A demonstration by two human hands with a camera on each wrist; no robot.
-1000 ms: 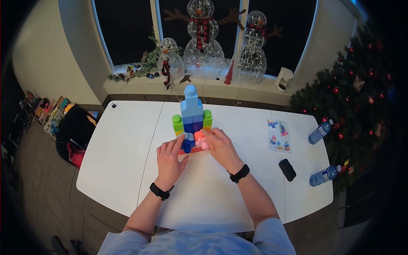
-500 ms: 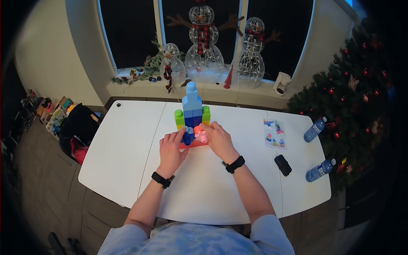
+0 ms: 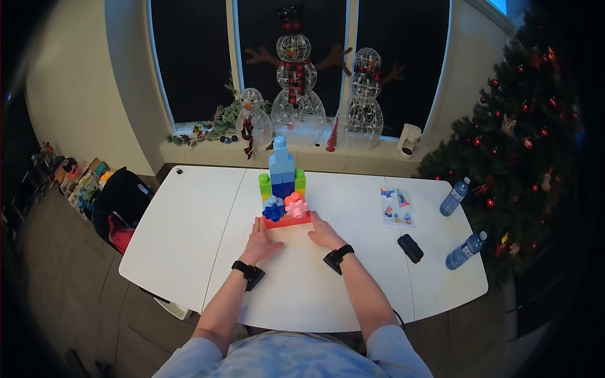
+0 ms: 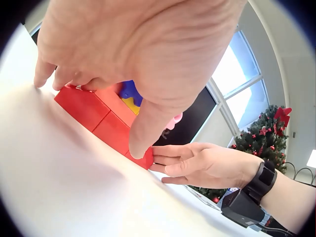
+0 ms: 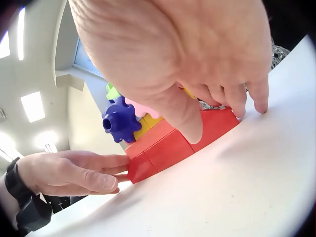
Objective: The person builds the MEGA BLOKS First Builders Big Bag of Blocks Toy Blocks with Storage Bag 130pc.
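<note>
A block tower in light blue, dark blue, green and yellow rises from a red base on the table. Dark blue and pink gear-shaped pieces sit low on its front. The left hand rests at the base's left end, fingers extended and fingertips by the tabletop. At the right end lies the right hand, likewise with extended fingers. In the left wrist view the left thumb overlaps the red base; in the right wrist view the right thumb lies before the base.
On the table's right side are a picture sheet, a black case and two water bottles. A small black object lies at the back left corner. Wire snowmen stand on the sill behind, a decorated tree to the right.
Both hands have moved down from the gear pieces to the two ends of the red base. The gear pieces now show uncovered. The head view has shifted slightly.
</note>
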